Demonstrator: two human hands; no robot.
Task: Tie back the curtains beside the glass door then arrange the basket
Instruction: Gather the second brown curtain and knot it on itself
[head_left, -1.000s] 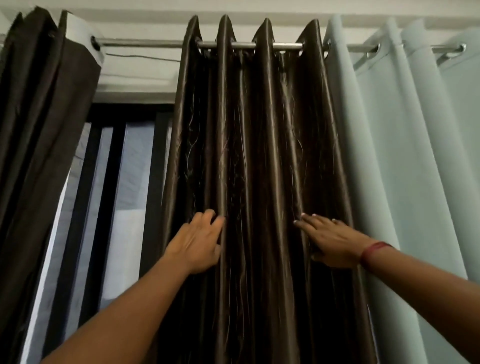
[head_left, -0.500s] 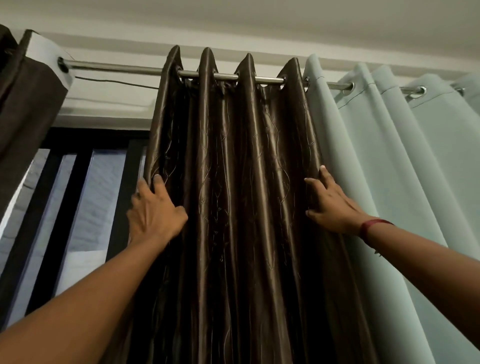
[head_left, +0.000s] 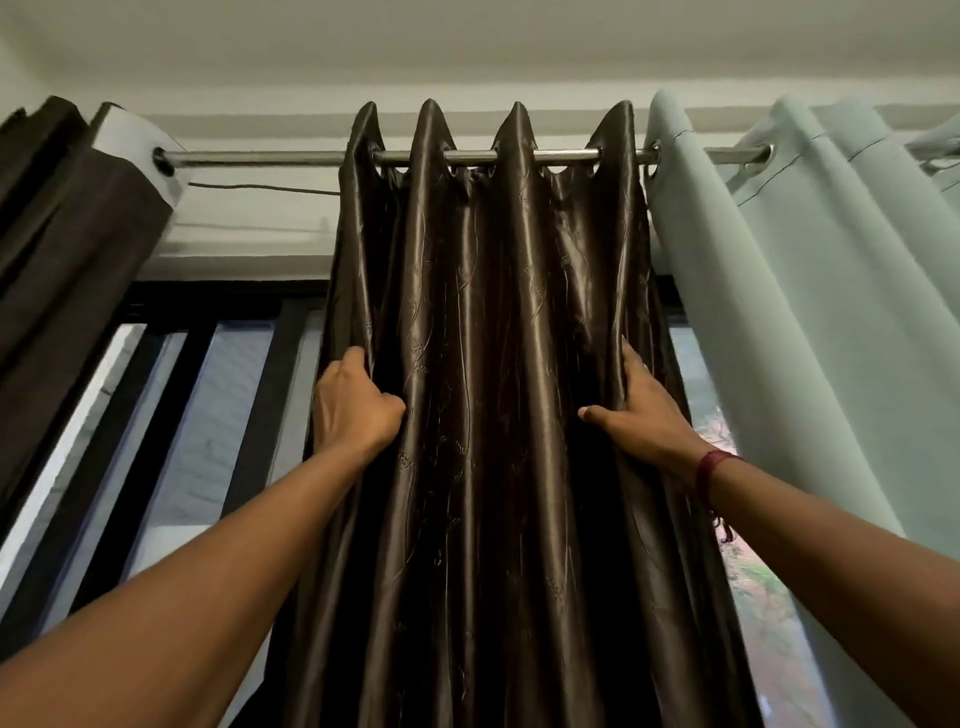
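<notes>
A shiny dark brown curtain (head_left: 493, 364) hangs in tight folds from a metal rod (head_left: 260, 157). My left hand (head_left: 353, 405) grips its left edge, the fingers wrapped behind the fabric and the thumb in front. On the curtain's right edge my right hand (head_left: 641, 410) holds the outer fold, fingers behind it, thumb spread across the front. A red band circles that wrist. The glass door (head_left: 208, 441) with black frames shows to the left of the curtain, and a strip of it to the right. No basket is in view.
A pale green curtain (head_left: 805, 312) hangs on the same rod at the right. A matte brown curtain (head_left: 67, 270) is bunched at the far left. A thin wire (head_left: 260, 187) runs under the rod. The ceiling is close above.
Both hands have closed on the brown curtain's two edges and drawn its folds together. A gap showing the glass has opened between it and the green curtain.
</notes>
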